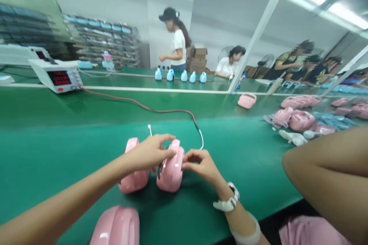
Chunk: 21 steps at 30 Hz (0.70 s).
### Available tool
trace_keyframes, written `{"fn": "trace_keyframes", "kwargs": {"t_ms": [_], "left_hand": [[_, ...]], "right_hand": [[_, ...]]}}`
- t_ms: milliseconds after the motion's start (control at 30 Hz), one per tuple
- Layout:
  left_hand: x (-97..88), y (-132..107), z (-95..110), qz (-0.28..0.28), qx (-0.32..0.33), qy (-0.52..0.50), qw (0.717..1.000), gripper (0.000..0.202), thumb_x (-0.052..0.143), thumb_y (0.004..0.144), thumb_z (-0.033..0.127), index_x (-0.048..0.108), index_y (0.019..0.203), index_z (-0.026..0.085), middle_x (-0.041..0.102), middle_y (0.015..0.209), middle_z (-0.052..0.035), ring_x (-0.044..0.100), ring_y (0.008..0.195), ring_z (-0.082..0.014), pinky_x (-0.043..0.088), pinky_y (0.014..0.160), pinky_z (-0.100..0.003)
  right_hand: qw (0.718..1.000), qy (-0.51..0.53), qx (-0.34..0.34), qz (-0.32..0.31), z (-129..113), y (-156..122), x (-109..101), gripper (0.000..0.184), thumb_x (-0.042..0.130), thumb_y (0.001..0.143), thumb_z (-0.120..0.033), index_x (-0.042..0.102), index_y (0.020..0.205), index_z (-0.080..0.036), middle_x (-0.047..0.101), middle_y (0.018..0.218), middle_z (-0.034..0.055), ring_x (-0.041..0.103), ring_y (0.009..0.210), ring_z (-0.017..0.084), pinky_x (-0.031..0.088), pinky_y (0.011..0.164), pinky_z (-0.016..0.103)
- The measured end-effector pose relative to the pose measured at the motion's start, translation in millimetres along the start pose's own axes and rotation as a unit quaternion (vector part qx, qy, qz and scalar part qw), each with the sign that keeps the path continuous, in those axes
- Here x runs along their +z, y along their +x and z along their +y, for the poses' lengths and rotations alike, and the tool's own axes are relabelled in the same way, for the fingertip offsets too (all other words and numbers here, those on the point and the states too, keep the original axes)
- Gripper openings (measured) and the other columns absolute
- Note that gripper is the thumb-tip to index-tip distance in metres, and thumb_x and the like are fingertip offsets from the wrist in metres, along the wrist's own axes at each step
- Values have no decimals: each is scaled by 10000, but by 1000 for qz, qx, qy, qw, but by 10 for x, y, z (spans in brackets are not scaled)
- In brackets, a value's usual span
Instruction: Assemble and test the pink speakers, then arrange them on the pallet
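Note:
My left hand [156, 151] holds the top handle of a glossy pink device [170, 174], rounded and upright on the green table, with its thumb and fingers around the handle. At the device's right side, my right hand [202, 164] is closed in a pinch, its fingertips against the shell. A white cable [201, 138] joined to a red wire [155, 111] runs down into the right hand; its end is hidden by the fingers. Close on the left stands a second pink device [134, 178], partly behind my left forearm. A third pink device [116, 227] is cut off by the bottom edge.
A power supply [59, 78] with red digits stands at the left. Near the left hand lies a small white plug [149, 126]. Several light blue devices [184, 75] line the far belt. Pink parts [301, 120] are piled at right, beside someone's bent arm [324, 160]. Co-workers stand beyond.

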State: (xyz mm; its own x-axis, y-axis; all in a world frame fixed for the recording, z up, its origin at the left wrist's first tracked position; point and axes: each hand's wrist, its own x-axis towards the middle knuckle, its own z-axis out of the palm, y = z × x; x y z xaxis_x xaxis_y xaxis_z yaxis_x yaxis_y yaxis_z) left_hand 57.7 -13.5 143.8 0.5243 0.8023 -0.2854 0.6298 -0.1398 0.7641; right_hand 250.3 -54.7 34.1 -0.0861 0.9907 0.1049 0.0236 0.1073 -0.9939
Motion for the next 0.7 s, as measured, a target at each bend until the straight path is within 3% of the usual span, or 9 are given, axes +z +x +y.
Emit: {"fn": "trace_keyframes", "kwargs": {"t_ms": [200,300,400,700], "left_hand": [[14,44,-99,-2,14,-11,1000,664,499,699,338,475,1336,154,529,602,28,532,524,-162,383,393,-214],[22,34,-96,0,19,-7,1000,668,496,698,330,476,1341,146,525,617,21,535,538,-162,388,396,-214],[31,11,-60,2,26,6,1000,667,498,707,330,477,1348,146,513,607,20,536,534,-164,385,396,-213],[-3,-27,50,-12,0,18,1000,643,547,728,342,480,1351,200,531,608,28,514,542,-140,380,432,-193]], "right_hand": [[997,68,-8,-46,241,154,-54,334,874,556,-392,686,670,-139,637,683,15,590,657,128,480,690,263],[989,130,55,-42,303,201,-42,422,921,447,-363,628,652,-137,604,639,-12,551,576,94,470,602,232],[979,173,104,-24,286,170,-31,498,940,383,-332,584,676,-146,582,622,-39,536,534,78,459,545,208],[965,215,147,-18,122,87,-22,448,930,421,-276,586,677,-145,623,674,-35,598,600,92,510,621,222]]}}
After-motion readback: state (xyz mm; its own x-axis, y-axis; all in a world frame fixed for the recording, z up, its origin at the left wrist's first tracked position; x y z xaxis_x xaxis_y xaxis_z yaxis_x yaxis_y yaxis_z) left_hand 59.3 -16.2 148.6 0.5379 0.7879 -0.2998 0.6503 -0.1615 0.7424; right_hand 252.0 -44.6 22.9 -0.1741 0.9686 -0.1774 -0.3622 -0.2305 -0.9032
